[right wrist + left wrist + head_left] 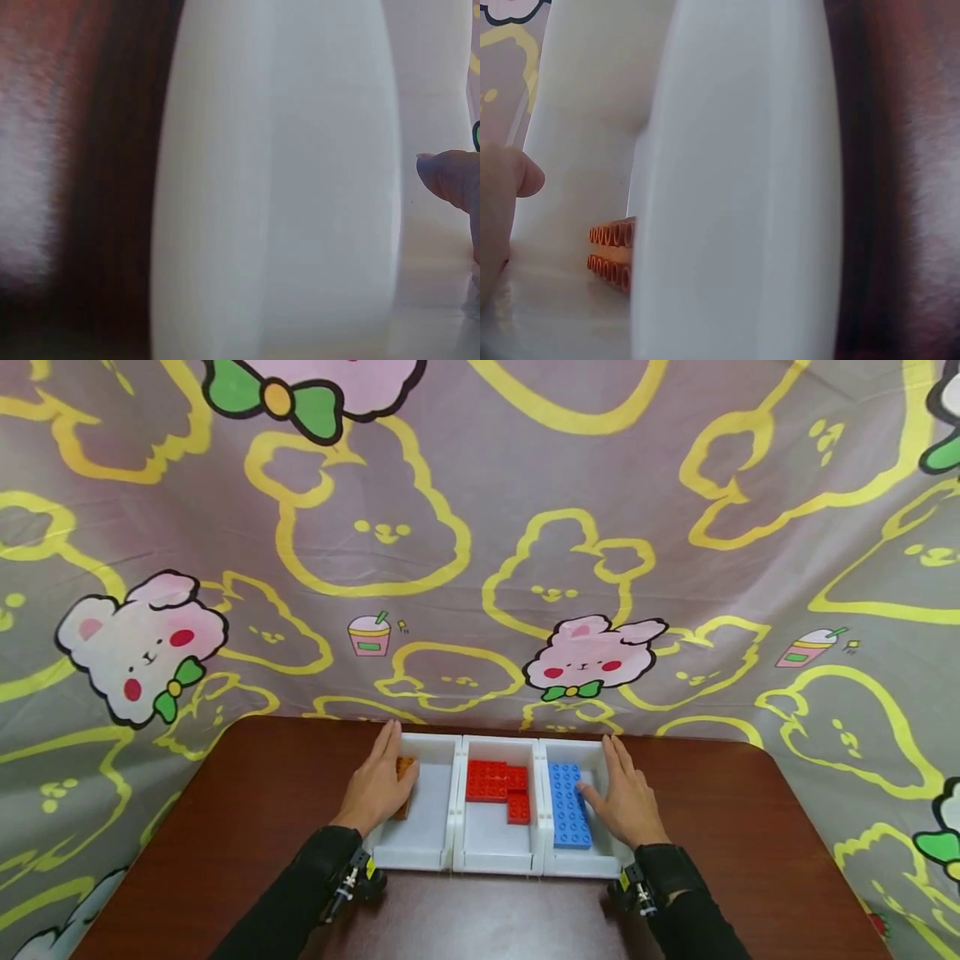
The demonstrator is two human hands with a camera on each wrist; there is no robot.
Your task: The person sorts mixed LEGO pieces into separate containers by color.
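Note:
Three white bins stand side by side on the table. My left hand [375, 787] rests with straight fingers along the outer wall of the left bin [412, 862], its thumb reaching over inside. Partly hidden under that hand are orange-brown toy bricks [613, 262], lying in the bin. Red bricks [486, 781] sit in the middle bin [497, 863]. At the outer wall of the right bin [581, 865] is my right hand [626, 797], fingers extended and thumb over the inside. Close to that thumb lies a studded blue brick block [567, 814].
The dark brown table [247, 810] extends to both sides of the bins and in front of them. Right behind its far edge hangs a patterned cloth [450, 552] with cartoon bunnies, which also covers the sides. A strapped wrist camera [352, 881] sits on each arm.

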